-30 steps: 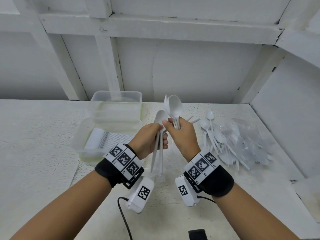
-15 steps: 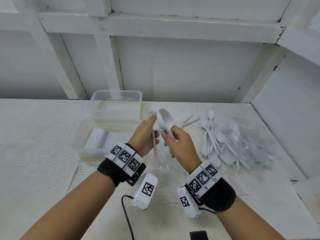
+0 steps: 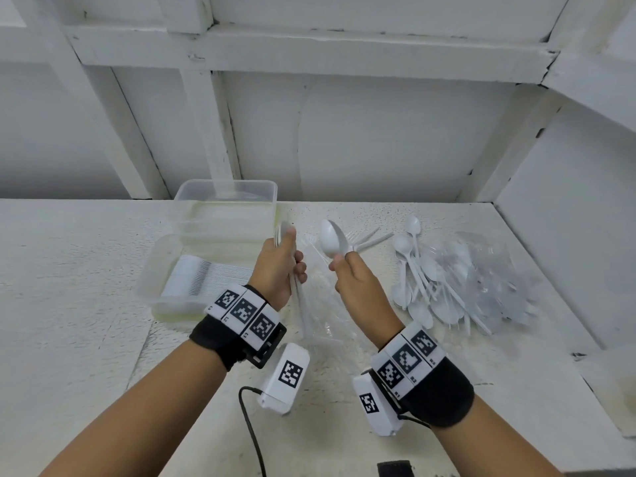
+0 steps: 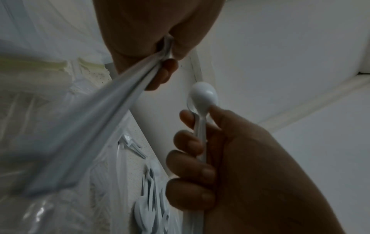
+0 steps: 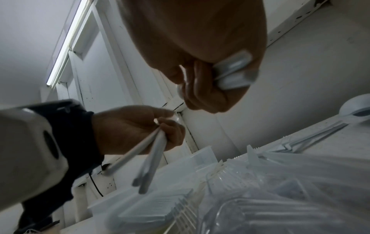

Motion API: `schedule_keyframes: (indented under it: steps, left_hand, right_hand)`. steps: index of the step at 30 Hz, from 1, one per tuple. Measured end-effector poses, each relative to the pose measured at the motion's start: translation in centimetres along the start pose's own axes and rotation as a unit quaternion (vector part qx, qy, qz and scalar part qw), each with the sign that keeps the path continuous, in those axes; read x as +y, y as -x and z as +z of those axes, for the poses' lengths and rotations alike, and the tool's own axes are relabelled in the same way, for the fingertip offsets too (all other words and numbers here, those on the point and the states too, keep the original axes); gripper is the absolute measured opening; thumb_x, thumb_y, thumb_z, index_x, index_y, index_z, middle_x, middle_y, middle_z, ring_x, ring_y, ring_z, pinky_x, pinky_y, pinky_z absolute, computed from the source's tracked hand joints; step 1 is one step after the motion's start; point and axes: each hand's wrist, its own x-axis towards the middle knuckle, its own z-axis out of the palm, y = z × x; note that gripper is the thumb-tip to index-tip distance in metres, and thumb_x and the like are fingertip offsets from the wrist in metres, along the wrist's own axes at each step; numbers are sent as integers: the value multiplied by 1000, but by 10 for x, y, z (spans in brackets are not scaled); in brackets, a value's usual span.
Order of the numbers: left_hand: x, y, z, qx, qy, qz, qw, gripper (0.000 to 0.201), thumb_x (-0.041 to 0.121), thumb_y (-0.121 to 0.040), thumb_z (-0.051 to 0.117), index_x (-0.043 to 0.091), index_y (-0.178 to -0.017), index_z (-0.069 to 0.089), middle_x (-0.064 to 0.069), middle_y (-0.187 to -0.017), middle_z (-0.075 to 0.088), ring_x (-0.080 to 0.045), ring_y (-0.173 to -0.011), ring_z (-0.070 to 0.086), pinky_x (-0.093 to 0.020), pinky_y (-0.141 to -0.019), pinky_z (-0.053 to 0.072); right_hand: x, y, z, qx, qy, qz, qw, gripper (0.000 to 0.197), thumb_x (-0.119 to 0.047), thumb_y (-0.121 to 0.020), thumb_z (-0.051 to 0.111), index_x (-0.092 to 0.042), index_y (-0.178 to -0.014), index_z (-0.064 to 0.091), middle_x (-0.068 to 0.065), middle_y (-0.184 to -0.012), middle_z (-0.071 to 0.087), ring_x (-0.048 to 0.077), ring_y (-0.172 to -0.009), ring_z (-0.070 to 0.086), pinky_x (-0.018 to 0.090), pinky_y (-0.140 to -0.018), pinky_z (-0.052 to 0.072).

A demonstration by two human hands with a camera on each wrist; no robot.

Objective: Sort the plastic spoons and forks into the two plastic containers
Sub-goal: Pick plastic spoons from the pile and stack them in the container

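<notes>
My left hand (image 3: 279, 266) grips spoon bunch (image 3: 298, 297). My right hand (image 3: 358, 284) grips few white spoons (image 3: 331, 239), hands apart.

White plastic spoons (image 3: 418, 270) heaped right of two clear containers (image 3: 225, 210), nearer one (image 3: 155, 287) holding forks (image 3: 203, 278).

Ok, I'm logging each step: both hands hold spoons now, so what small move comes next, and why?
Probably pass the spoons in the right hand to the left hand, joining its bundle. Both hands grip spoons upright, close together, while the far container looks empty and the near one holds stacked cutlery.
</notes>
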Motion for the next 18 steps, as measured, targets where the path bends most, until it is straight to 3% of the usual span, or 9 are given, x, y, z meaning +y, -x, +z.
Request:
schedule_keyframes:
  steps: [3, 6, 7, 10, 13, 15, 18]
  left_hand:
    - [-3, 3, 6, -54, -45, 19, 997, 41, 51, -89, 49, 12, -99, 44, -1, -66, 41, -9, -48, 38, -22, -47, 36]
    - [-4, 6, 8, -74, -64, 17, 995, 27, 36, -91, 56, 11, -97, 47, -1, -68, 46, -8, -49, 41, -20, -46, 36]
    - [-4, 7, 7, -71, -60, 10, 996, 22, 27, -92, 56, 9, -102, 46, -2, -72, 47, -9, -51, 42, -20, -46, 36]
    - [-4, 9, 4, -58, -58, 5, 997, 16, 13, -96, 46, 6, -110, 43, -8, -80, 50, -12, -57, 43, -22, -48, 37]
    - [-3, 12, 3, -61, -42, 18, 997, 13, 14, -98, 41, 8, -109, 45, -11, -81, 59, -12, -54, 44, -19, -45, 37]
    - [-3, 12, 3, -53, -33, 22, 998, 15, 16, -99, 41, 8, -111, 45, -9, -78, 62, -11, -53, 46, -19, -45, 38]
    - [-5, 10, 2, -40, -27, 19, 999, 25, 21, -98, 43, 9, -120, 45, -13, -91, 59, -14, -61, 53, -24, -55, 44]
  right_hand:
    - [0, 0, 4, -10, 33, -5, 999, 24, -27, -99, 35, -22, -76, 38, -5, -64, 42, 8, -54, 37, 23, -53, 32]
    - [2, -1, 6, 15, 31, -23, 999, 28, -25, -97, 44, -24, -69, 37, -7, -63, 44, 5, -53, 38, 12, -46, 32]
    - [3, -1, 6, 21, 13, -24, 999, 26, -26, -96, 46, -23, -71, 41, -6, -65, 48, 6, -53, 41, 11, -46, 33]
    - [3, 0, 5, 27, -27, -3, 999, 23, -26, -99, 41, -17, -81, 53, 3, -70, 58, 8, -48, 51, 19, -43, 41]
    - [4, 0, 5, 50, -54, 4, 997, 23, -22, -100, 38, -13, -88, 56, 10, -78, 61, 8, -49, 58, 26, -45, 51]
    - [3, 1, 5, 52, -64, 7, 997, 18, -22, -99, 40, -16, -90, 55, 9, -80, 60, 7, -50, 58, 25, -45, 50]
    - [1, 5, 5, 19, -64, 1, 998, 6, -23, -97, 45, -22, -99, 51, 4, -78, 59, 6, -47, 55, 23, -43, 46]
